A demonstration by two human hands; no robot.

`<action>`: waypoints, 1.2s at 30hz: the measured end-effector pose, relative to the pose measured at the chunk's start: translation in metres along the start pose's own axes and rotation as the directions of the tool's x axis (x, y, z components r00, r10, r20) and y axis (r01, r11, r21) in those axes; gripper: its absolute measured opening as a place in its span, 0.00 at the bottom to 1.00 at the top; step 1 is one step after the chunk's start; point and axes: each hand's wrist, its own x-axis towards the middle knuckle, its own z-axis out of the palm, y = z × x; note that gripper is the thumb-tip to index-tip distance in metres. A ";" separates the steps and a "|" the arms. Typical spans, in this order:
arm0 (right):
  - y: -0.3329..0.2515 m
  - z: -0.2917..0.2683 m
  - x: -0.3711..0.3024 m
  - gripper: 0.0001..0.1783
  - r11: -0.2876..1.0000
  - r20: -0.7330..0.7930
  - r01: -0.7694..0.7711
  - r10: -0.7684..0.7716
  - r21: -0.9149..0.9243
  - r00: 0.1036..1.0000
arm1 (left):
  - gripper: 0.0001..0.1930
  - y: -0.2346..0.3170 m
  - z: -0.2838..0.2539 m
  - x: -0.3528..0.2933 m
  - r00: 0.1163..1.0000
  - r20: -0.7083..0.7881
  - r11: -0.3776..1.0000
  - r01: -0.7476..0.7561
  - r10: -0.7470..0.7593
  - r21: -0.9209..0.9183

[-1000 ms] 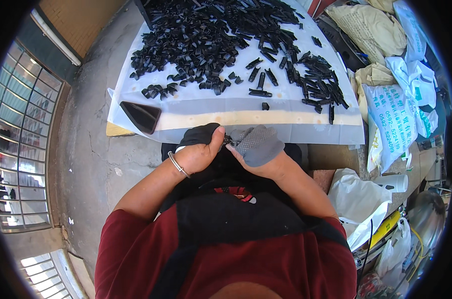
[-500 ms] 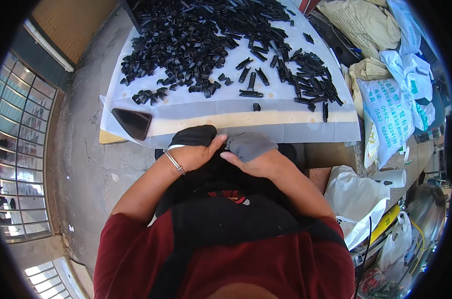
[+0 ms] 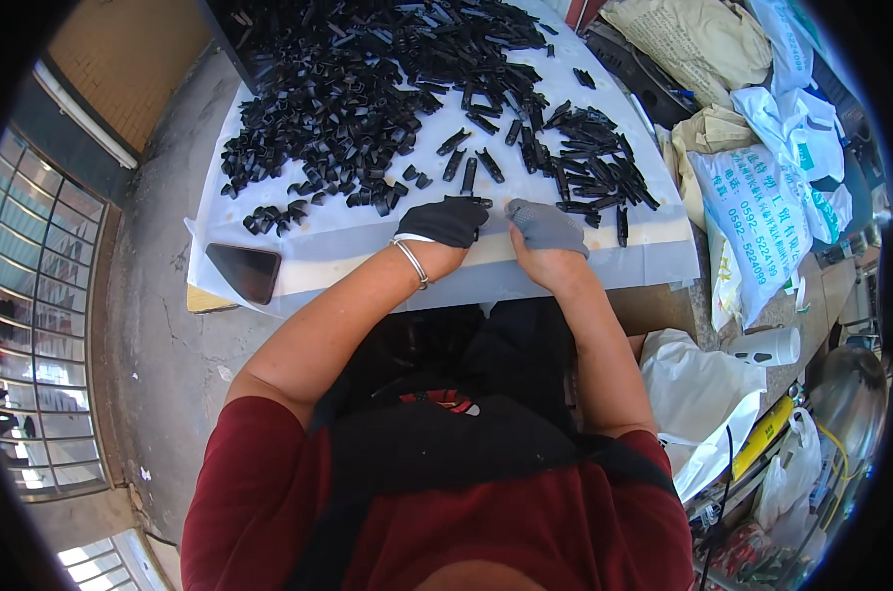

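My left hand (image 3: pixel 442 227), in a black fingerless-looking glove with a metal bangle at the wrist, is over the table's near edge. Its curled fingers are mostly hidden, beside a dark piece that I cannot make out. My right hand (image 3: pixel 547 231), in a grey glove, is closed a short way to the right; anything inside it is hidden. Just beyond the hands lie several long black plastic clip-like pieces (image 3: pixel 469 175). Farther left spreads a big heap of short curved black plastic pieces (image 3: pixel 318 138). A pile of long black pieces (image 3: pixel 599 163) sits beyond my right hand.
A dark phone (image 3: pixel 244 271) lies at the near left corner of the table, which has a white translucent cover (image 3: pixel 338 271). Printed sacks (image 3: pixel 752 217) are stacked to the right. A white bag (image 3: pixel 702 394) and a white cup (image 3: pixel 769 347) are lower right.
Both hands have moved forward from in front of my lap to over the table's near edge. They were together and are now apart, the right one farther to the right.
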 end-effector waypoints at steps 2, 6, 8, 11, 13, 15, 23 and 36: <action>-0.003 0.004 0.012 0.13 0.999 -0.022 0.017 -0.016 0.039 1.000 | 0.10 -0.001 0.001 -0.009 0.998 -0.050 0.998 0.042 -0.044 -0.051; -0.042 0.008 0.037 0.14 0.994 0.158 -0.003 -0.015 0.111 0.987 | 0.12 -0.013 -0.012 -0.040 0.979 -0.025 0.978 0.201 -0.203 -0.064; -0.046 0.010 0.039 0.14 0.991 0.183 -0.018 -0.006 0.129 0.983 | 0.14 -0.020 -0.015 -0.055 0.957 -0.104 0.958 0.255 -0.269 -0.128; -0.050 0.017 0.033 0.17 0.993 0.152 0.095 -0.104 0.067 0.983 | 0.13 -0.028 -0.020 -0.072 0.916 -0.107 0.908 0.357 -0.386 -0.220; -0.053 0.014 0.023 0.16 0.997 0.158 0.038 -0.049 0.071 0.986 | 0.14 -0.026 -0.027 -0.082 0.905 -0.119 0.896 0.373 -0.409 -0.241; -0.056 0.011 0.008 0.15 0.988 0.068 0.113 -0.120 0.103 0.990 | 0.14 -0.023 -0.031 -0.092 0.856 0.071 0.712 0.469 -0.511 -0.522; -0.075 -0.012 -0.027 0.14 0.823 -0.175 0.379 -0.336 0.422 0.925 | 0.12 -0.007 -0.033 -0.111 0.936 0.115 0.719 0.331 -0.333 -0.611; -0.102 -0.015 -0.038 0.12 0.815 -0.095 0.327 -0.322 0.478 0.942 | 0.16 0.015 -0.026 -0.121 0.934 -0.208 0.689 0.052 -0.290 -0.723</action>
